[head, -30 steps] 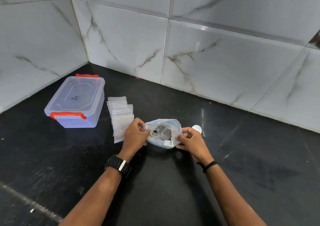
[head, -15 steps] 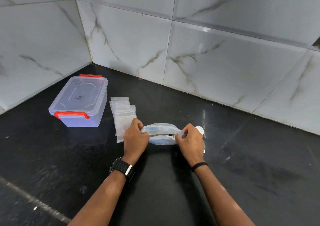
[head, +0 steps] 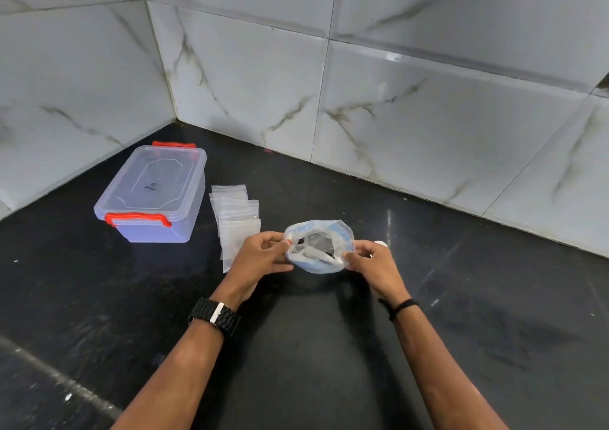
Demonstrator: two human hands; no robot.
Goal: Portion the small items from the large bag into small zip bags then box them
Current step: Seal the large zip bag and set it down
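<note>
1 head view: looks forward-down from above at black countertop (head: 494,314), tiled wall corner (head: 176,113) beyond.

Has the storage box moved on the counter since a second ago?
No. The storage box sits at the same spot beside the stack of small zip bags, near the wall corner; only the camera view has shifted.

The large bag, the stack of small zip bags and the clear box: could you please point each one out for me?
large bag (head: 342,232): head view, on its far rim.
stack of small zip bags (head: 235,218): head view, on a middle bag.
clear box (head: 155,184): head view, on its lid.
</note>
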